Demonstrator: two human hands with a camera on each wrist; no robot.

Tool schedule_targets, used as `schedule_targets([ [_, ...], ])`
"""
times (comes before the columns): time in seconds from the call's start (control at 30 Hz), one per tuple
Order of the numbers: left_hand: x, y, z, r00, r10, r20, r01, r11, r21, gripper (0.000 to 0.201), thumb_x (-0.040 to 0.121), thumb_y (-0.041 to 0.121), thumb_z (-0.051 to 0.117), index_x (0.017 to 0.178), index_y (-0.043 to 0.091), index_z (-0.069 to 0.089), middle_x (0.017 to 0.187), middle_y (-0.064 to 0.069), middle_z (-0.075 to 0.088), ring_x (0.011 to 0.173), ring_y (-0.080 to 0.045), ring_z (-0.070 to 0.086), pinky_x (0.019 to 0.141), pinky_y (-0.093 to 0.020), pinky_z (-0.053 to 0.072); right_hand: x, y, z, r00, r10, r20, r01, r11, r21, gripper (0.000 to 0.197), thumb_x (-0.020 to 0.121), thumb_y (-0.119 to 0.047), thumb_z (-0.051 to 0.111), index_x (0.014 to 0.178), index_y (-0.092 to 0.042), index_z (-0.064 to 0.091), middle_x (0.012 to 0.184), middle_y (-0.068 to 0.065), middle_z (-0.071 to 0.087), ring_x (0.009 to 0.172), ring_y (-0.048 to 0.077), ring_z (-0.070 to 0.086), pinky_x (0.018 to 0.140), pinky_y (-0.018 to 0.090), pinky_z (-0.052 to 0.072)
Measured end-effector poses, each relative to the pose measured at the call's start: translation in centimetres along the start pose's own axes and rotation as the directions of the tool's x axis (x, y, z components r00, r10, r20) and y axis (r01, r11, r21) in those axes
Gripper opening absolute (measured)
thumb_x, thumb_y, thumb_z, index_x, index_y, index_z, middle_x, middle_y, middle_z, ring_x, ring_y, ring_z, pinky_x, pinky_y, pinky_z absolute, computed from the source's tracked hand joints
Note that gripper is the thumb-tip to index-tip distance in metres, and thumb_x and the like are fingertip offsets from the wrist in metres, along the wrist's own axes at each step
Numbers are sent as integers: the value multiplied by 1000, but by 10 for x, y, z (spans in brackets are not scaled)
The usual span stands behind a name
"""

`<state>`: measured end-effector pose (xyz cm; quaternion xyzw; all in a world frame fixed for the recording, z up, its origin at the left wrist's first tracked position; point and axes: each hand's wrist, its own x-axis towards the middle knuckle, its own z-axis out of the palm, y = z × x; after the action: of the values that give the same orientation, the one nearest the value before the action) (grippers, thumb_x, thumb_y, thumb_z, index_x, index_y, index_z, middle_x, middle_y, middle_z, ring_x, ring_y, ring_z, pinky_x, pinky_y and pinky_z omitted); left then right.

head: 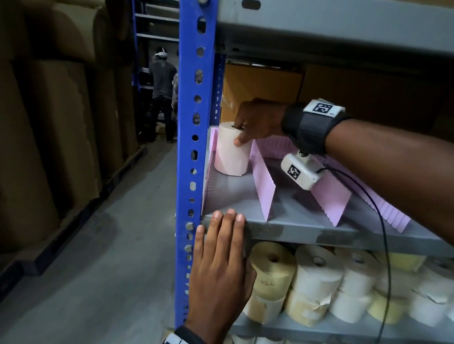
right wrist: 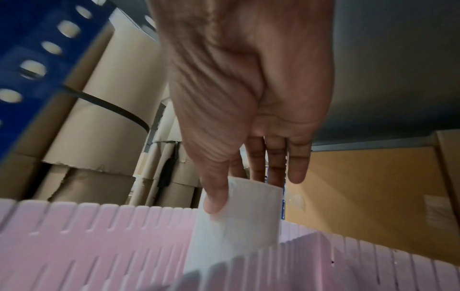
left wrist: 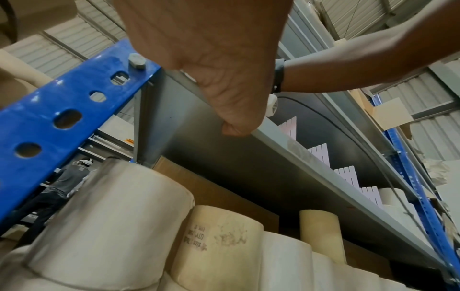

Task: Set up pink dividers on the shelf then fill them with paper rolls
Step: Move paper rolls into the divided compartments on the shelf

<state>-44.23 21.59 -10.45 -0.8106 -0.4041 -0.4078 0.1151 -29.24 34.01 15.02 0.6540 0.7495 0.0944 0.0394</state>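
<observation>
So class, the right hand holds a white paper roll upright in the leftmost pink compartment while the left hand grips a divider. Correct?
Not quite. The left hand grips no divider; the head view shows it resting flat against the shelf edge. The right hand does hold the paper roll there.

At the left of your head view, tall brown paper-wrapped rolls (head: 41, 117) line a grey concrete floor (head: 120, 245). A blue perforated upright (head: 187, 146) runs top to bottom at centre. Upper centre, a person (head: 161, 89) stands at dim far shelving. Corrugated roofing (left wrist: 62, 49) fills your left wrist view's upper left.
</observation>
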Motion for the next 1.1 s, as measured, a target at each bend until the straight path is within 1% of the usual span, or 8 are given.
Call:
schedule_targets([
  [0.07, 0, -1, 2, 1000, 0, -12, 0, 1000, 7, 84, 70, 24, 80, 146, 1, 51, 153, -15, 49, 148, -33, 35, 115, -58, 36, 7, 2, 0, 1000, 18, 2, -18, 1000, -1, 44, 92, -38, 65, 118, -2, 68, 115, 15, 69, 105, 30, 63, 97, 46, 49],
  [0.13, 0, 0, 3, 1000, 1, -24, 0, 1000, 9, 84, 70, 24, 82, 145, 1, 52, 153, -15, 49, 148, -33, 38, 114, -57, 37, 14, 5, 1, 999, 32, -9, -32, 999, -12, 46, 92, -38, 66, 121, -2, 67, 117, 14, 68, 106, 30, 63, 98, 47, 49],
  [0.33, -1, -1, 5, 998, 11, -65, -9, 1000, 30, 80, 72, 26, 82, 143, 1, 55, 151, -16, 51, 143, -36, 44, 113, -55, 36, 27, 13, 7, 997, 68, -18, -68, 997, 20, 46, 92, -37, 66, 124, -3, 66, 118, 14, 68, 106, 29, 63, 98, 46, 50],
  [0.53, -3, -2, 9, 997, 11, -82, -9, 1000, 27, 77, 76, 27, 80, 144, 2, 53, 152, -16, 50, 144, -36, 43, 113, -54, 36, 35, 18, 11, 995, 84, -52, -83, 996, 24, 49, 92, -37, 66, 127, -2, 64, 126, 15, 65, 112, 30, 61, 99, 45, 48],
  [0.77, -4, -3, 14, 996, 12, -85, -10, 1000, 30, 76, 79, 28, 76, 146, 2, 50, 154, -16, 47, 145, -35, 42, 114, -56, 37, 41, 21, 12, 995, 87, -51, -86, 996, 23, 50, 90, -38, 68, 128, -5, 65, 125, 13, 66, 110, 29, 62, 99, 44, 49],
  [0.87, -3, -4, 15, 997, 19, -80, -16, 999, 31, 79, 77, 28, 78, 146, 2, 50, 153, -17, 48, 145, -35, 41, 113, -56, 37, 42, 21, 11, 995, 92, -33, -91, 995, 32, 50, 92, -37, 66, 131, -6, 63, 127, 12, 65, 112, 28, 61, 101, 43, 48],
  [0.97, -1, -5, 11, 998, 21, -53, -20, 1000, 23, 83, 74, 30, 82, 145, 1, 50, 152, -18, 49, 145, -36, 39, 109, -58, 43, 38, 21, 10, 994, 96, -43, -94, 994, 57, 47, 94, -34, 64, 134, -8, 61, 133, 11, 62, 118, 27, 58, 103, 39, 45],
  [1.1, 1, -4, 0, 999, 35, 15, -35, 999, -22, 88, 70, 30, 86, 145, -1, 51, 152, -18, 50, 147, -34, 35, 109, -59, 44, 13, 16, 3, 986, 84, -144, -74, 995, 74, 51, 96, -40, 60, 140, -14, 55, 149, 7, 49, 133, 26, 47, 107, 33, 35],
])
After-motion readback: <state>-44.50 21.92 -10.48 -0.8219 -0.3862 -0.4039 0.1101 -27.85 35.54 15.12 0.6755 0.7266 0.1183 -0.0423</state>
